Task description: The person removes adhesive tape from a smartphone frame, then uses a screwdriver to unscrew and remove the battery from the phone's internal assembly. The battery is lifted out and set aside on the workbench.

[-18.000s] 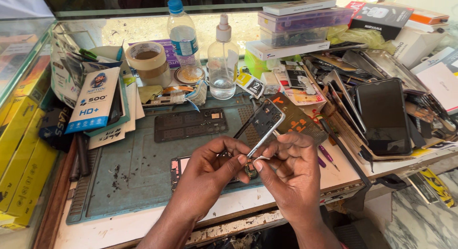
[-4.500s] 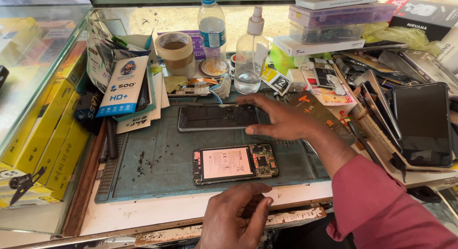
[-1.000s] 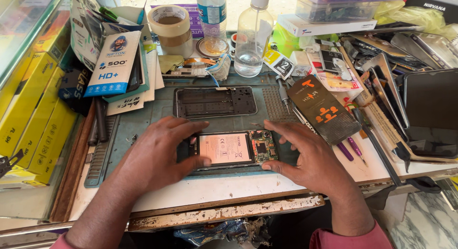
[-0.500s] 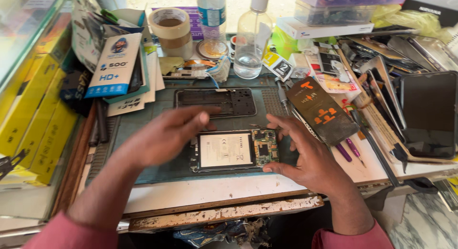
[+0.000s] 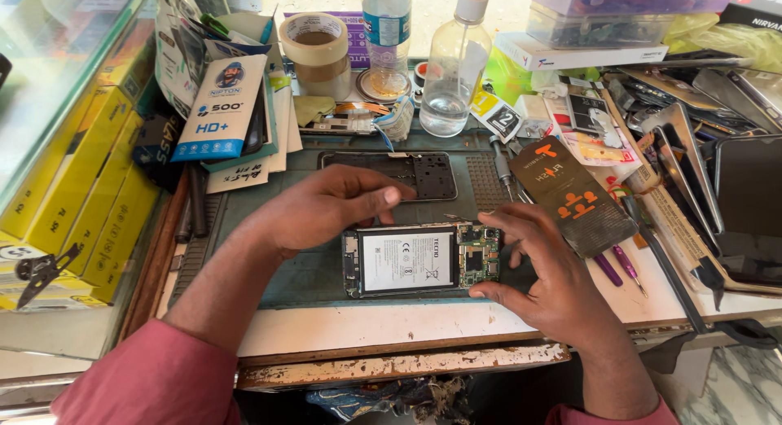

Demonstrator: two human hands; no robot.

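Opened phone [image 5: 422, 260], back off and battery exposed, lay mid-desk [image 5: 423, 323]; right hand [image 5: 547, 278] gripped its 3 o'clock end, left hand [image 5: 326, 205] hovered loosely open at 10 o'clock; removed frame [image 5: 391, 171] at 12 o'clock, reassembly undone.

My opened phone with white battery and green circuit board [image 5: 422, 260] sits on the grey-green rubber mat [image 5: 309, 266]. Black flat pouch with orange markings [image 5: 573, 194] right; yellow cardboard boxes [image 5: 77, 177] left. My sleeves pink.
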